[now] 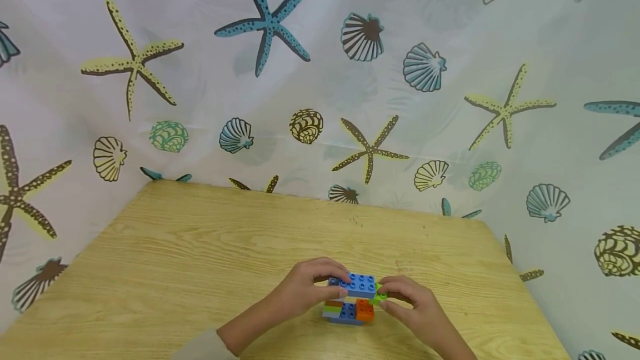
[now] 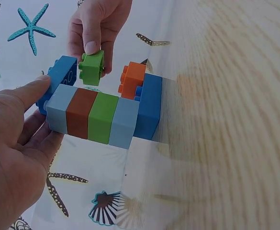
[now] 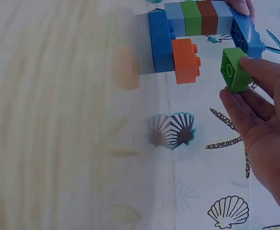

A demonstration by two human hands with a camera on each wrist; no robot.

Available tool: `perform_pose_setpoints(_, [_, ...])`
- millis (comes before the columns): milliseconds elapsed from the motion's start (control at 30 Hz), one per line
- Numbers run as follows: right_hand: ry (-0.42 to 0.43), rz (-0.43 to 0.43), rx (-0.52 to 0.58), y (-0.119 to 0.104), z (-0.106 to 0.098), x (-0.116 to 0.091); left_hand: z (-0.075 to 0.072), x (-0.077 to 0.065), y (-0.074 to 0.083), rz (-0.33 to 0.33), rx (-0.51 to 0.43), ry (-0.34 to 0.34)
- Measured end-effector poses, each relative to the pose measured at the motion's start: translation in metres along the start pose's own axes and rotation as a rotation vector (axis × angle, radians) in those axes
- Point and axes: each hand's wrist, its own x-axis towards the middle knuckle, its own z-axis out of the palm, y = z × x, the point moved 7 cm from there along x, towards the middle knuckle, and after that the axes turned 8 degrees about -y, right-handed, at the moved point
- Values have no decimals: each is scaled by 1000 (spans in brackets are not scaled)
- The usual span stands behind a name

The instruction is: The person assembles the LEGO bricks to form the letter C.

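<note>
My left hand (image 1: 302, 285) grips a long blue brick (image 1: 362, 285) at the top of a small build, thumb on one side and fingers on the other. Below that brick, a column of light blue, brown (image 2: 81, 112), green (image 2: 103, 118) and light blue bricks rises from one end of a blue base brick (image 2: 151, 108). On the base's other end sits an orange brick (image 3: 184, 61), leaving a gap above it. Between thumb and fingers, my right hand (image 1: 417, 301) pinches a separate green brick (image 3: 235, 72), its hollow underside facing down over the orange brick.
The build stands on a wood-grain table (image 1: 225, 238), toward its near side. A white cloth (image 1: 310, 88) printed with starfish and shells hangs behind the table and along both sides.
</note>
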Motion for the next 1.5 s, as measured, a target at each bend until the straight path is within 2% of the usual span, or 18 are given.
perform_pose_setpoints(467, [-9, -19, 81, -3, 7, 4, -1, 0, -3, -9, -1, -6])
perform_pose_setpoints(833, [10, 29, 142, 1, 9, 3, -1, -1, -3, -3, 22, -1])
perform_pose_setpoints(1067, [18, 4, 136, 0, 9, 5, -1, -2, -2, -18, 15, 7])
perform_pose_setpoints(1367, [42, -100, 53, -6, 8, 3, 0, 0, 2, 13, 73, 23])
perform_pose_setpoints(1500, [35, -70, 84, -6, 9, 2, 1, 0, 1, 19, 72, 26])
